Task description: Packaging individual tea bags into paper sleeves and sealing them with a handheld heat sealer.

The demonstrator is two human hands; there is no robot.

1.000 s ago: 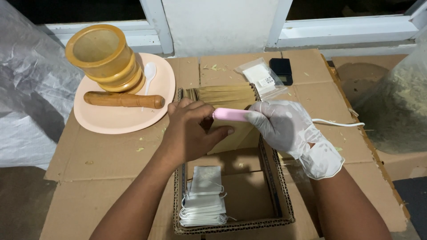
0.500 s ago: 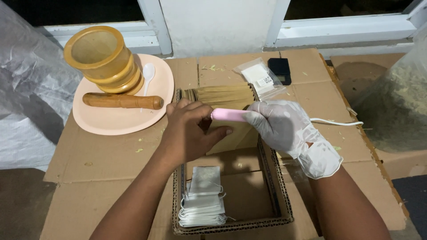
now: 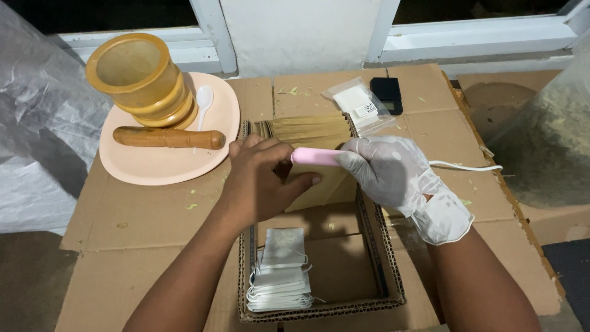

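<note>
Nearest you, your bare left hand (image 3: 261, 184) pinches the brown paper pouch (image 3: 319, 181) above the cardboard box (image 3: 381, 270). Your gloved right hand (image 3: 387, 169) has its fingers wrapped around the pink sealer (image 3: 314, 157), whose long axis lies left-right across the pouch top.

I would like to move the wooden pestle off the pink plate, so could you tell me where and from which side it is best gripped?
Probably by the thinner shaft of the wooden pestle, left of its middle, coming from above with fingers across it. It lies flat and lengthwise on the pink plate, thick end right, beside the white spoon. The wooden mortar crowds the far side.
</note>
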